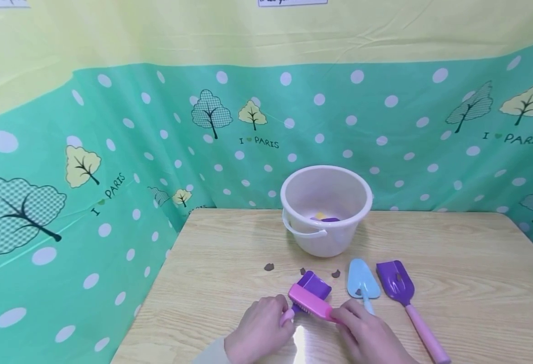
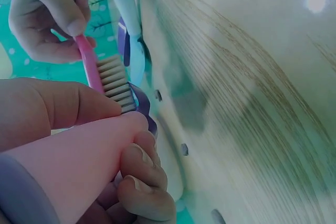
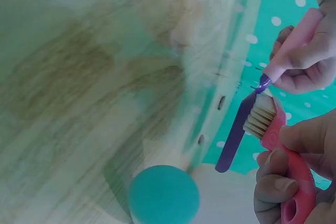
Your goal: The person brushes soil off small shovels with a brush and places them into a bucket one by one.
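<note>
In the head view my left hand [image 1: 264, 326] grips the pale pink handle [image 2: 79, 161] of a toy shovel, whose purple blade [image 1: 315, 283] is held over the table. My right hand [image 1: 371, 331] holds a bright pink brush [image 1: 309, 302] by its handle. The brush's pale bristles [image 3: 260, 118] meet the shovel near the base of its blade, as the right wrist view shows. From the head, the brush back covers part of that blade. Dark brown flakes [image 1: 269, 267] lie on the wooden table just beyond the shovel.
Behind the hands stands a white bucket [image 1: 323, 242] with purple and yellow things inside. To the right lie a light blue shovel [image 1: 360, 277] and a second purple shovel [image 1: 396, 284] with a pink handle, each with a brown flake on it. A green dotted curtain [image 1: 335, 116] hangs around the table.
</note>
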{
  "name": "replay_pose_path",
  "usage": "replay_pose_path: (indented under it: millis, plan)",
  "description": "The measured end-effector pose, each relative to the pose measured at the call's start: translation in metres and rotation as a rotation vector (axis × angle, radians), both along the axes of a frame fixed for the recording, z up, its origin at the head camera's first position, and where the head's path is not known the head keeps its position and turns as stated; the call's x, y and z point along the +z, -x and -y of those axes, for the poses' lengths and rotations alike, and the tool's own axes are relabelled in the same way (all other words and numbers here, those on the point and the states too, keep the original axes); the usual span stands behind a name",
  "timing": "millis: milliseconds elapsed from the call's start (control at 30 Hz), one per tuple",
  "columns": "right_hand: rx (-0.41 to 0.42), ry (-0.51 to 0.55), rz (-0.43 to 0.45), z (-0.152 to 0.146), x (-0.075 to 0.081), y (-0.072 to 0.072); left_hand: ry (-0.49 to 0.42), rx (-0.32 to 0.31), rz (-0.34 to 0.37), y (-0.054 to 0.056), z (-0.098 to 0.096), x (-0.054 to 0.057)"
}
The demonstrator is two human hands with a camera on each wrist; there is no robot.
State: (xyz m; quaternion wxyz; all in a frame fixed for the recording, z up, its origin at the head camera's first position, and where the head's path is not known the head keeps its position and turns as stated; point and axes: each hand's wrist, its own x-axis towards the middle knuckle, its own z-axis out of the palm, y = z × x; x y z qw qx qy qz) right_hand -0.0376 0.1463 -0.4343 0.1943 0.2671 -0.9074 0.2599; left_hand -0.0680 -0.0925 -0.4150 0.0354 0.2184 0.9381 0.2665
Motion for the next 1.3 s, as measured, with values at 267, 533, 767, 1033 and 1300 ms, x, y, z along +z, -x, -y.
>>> replay_pose_path:
  millis: [267,533,767,1033,1300]
  plan:
    - [-0.094,-0.034,0.111,-0.004,-0.002,0.001,-0.009,0.003,-0.006,-0.002,-0.001,0.0]
    - [-0.192,-0.084,0.2,-0.014,0.002,0.003,-0.033,-0.008,0.0,-0.003,0.0,0.002]
    - [-0.17,-0.097,0.073,-0.023,0.0,0.008,-0.064,-0.009,-0.001,-0.005,-0.001,0.001]
    - [-0.17,-0.122,0.015,-0.032,0.0,0.012,-0.064,-0.013,0.019,-0.006,0.0,0.001]
    - [-0.236,-0.094,0.102,-0.036,0.005,0.015,-0.075,-0.017,0.041,-0.005,0.001,0.001]
